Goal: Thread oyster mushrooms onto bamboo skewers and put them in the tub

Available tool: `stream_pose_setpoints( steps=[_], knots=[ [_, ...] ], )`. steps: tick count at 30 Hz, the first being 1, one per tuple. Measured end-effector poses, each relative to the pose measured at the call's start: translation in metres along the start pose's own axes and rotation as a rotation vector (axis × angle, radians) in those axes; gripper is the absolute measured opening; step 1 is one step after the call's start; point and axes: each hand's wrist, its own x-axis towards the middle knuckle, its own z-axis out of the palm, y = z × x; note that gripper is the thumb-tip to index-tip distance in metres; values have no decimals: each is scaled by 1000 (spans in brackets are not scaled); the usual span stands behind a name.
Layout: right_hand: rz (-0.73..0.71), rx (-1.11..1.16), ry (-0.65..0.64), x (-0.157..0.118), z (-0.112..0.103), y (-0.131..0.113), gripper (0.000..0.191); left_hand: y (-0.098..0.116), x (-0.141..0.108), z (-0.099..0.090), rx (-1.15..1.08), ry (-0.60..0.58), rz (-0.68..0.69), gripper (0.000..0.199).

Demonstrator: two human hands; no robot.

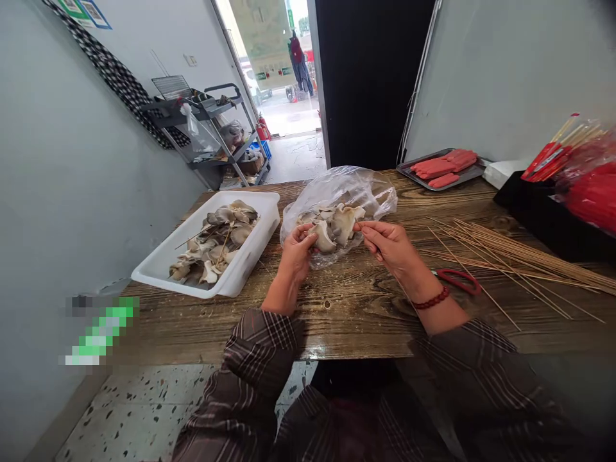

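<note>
My left hand is closed on a grey-white oyster mushroom, pinched between thumb and fingers. My right hand pinches a thin wooden skewer close to the mushrooms; most of that skewer is hidden by the hand. Behind and around both hands lies a clear plastic bag with more oyster mushrooms at its opening. Left of the hands stands a white plastic tub holding oyster mushrooms, with some skewers sticking out among them.
Many loose skewers are spread over the right of the wooden table, beside red-handled scissors. A metal tray carries pink-red sausage-like sticks. A black box with red packets stands far right. A grey cart is beyond the table.
</note>
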Motion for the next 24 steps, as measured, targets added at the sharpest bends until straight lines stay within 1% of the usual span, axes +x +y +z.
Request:
stream_pose_setpoints(
  steps=[2, 4, 8, 12, 16, 19, 21, 24],
  knots=[
    [6, 0, -4, -1, 0, 1, 37, 3, -2, 0, -70, 8, -37, 51],
    [10, 0, -6, -2, 1, 2, 36, 5, -3, 0, -120, -3, -64, 53],
    [17, 5, 7, -3, 3, 1, 34, 5, -5, 1, -170, -78, -96, 47],
    [26, -16, 10, -3, 4, 1, 37, 5, -4, 0, -170, -87, -79, 41],
    [50, -64, -41, -5, 9, 2, 39, 8, -3, -2, -169, -73, -69, 37],
    [77, -120, -90, -8, 14, 4, 40, 11, -3, -3, -187, -45, -78, 39],
    [86, -140, -107, -8, 14, 5, 40, 12, -4, -3, -175, -35, -72, 43],
    [88, -131, -97, -8, 13, 6, 40, 11, -5, -1, -85, -80, -25, 45]
  ],
)
